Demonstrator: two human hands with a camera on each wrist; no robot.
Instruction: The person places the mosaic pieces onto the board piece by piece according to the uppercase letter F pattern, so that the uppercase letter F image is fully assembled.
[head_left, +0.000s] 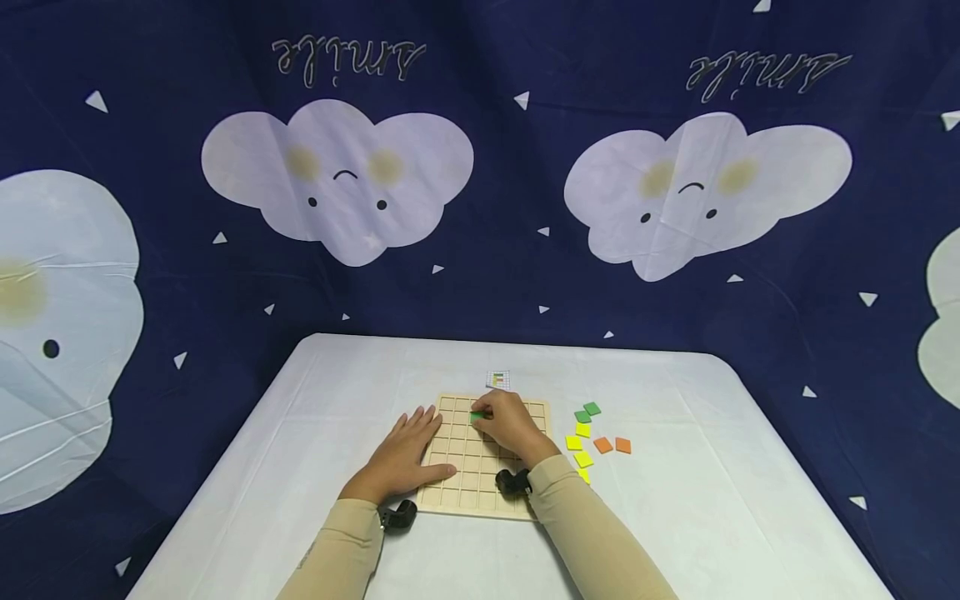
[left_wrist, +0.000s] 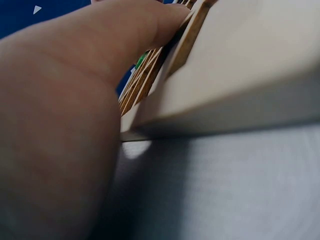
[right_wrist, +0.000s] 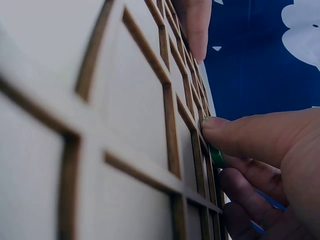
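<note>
A pale wooden grid board point(head_left: 471, 498) with square recesses lies on the table. My left hand point(head_left: 399, 460) rests along its left edge, fingers straight and spread, with the thumb reaching over the near-left cells. Over the upper middle of the board, my right hand point(head_left: 512, 421) pinches a green square tile point(head_left: 477, 415) between thumb and fingers. The right wrist view shows that tile's green edge point(right_wrist: 216, 158) at the grid, partly covered by the fingers. In the left wrist view the thumb point(left_wrist: 145, 25) lies over the board's corner.
Right of the board lie two green tiles point(head_left: 592, 408), several yellow tiles point(head_left: 573, 443) and two orange tiles point(head_left: 622, 446). A small printed pattern card point(head_left: 498, 379) sits just beyond the far edge. A white cloth covers the table point(head_left: 697, 500); a dark blue curtain point(head_left: 510, 183) hangs behind.
</note>
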